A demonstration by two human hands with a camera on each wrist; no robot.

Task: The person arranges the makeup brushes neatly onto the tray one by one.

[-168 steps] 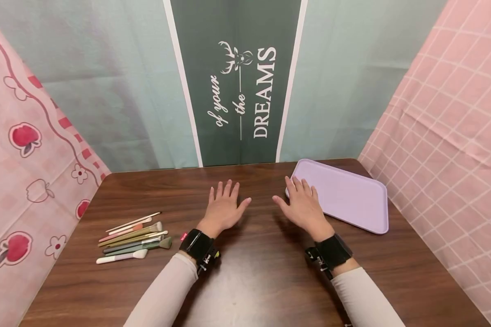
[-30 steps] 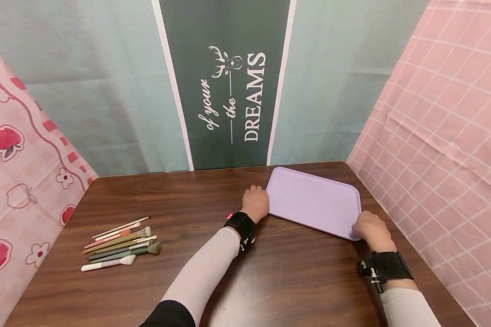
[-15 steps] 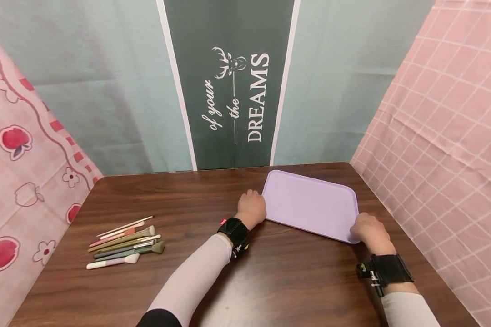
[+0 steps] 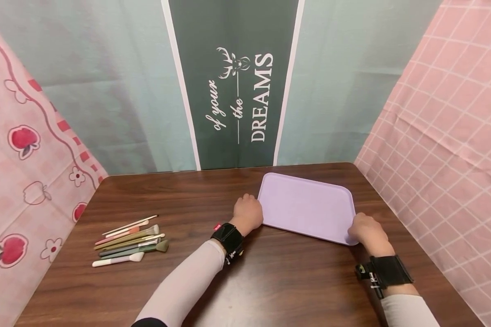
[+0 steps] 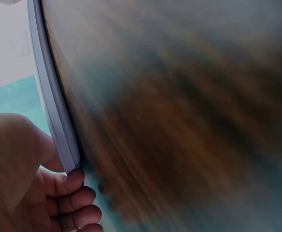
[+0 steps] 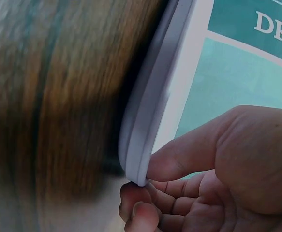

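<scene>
A lilac rectangular tray (image 4: 307, 206) lies at the back right of the brown table in the head view, slightly angled. My left hand (image 4: 247, 213) grips its left end; in the left wrist view the thumb and curled fingers (image 5: 75, 198) pinch the tray's edge (image 5: 56, 106). At the near right corner my right hand (image 4: 368, 231) holds the other end. The right wrist view shows its thumb on the rim and the fingertips (image 6: 136, 200) curled under the tray wall (image 6: 148, 111). Nothing lies on the tray.
Several makeup brushes (image 4: 131, 240) lie side by side on the left of the table (image 4: 180, 195). Behind it hangs a green curtain with lettering (image 4: 237, 104). Pink cloths stand on both sides, one with apples (image 4: 22, 141), one with a grid (image 4: 442, 136).
Both hands, earlier spread flat over the table, now grip the tray's ends. The tray has moved left and toward me, and still shifts that way over the last second. The brushes lie as before.
</scene>
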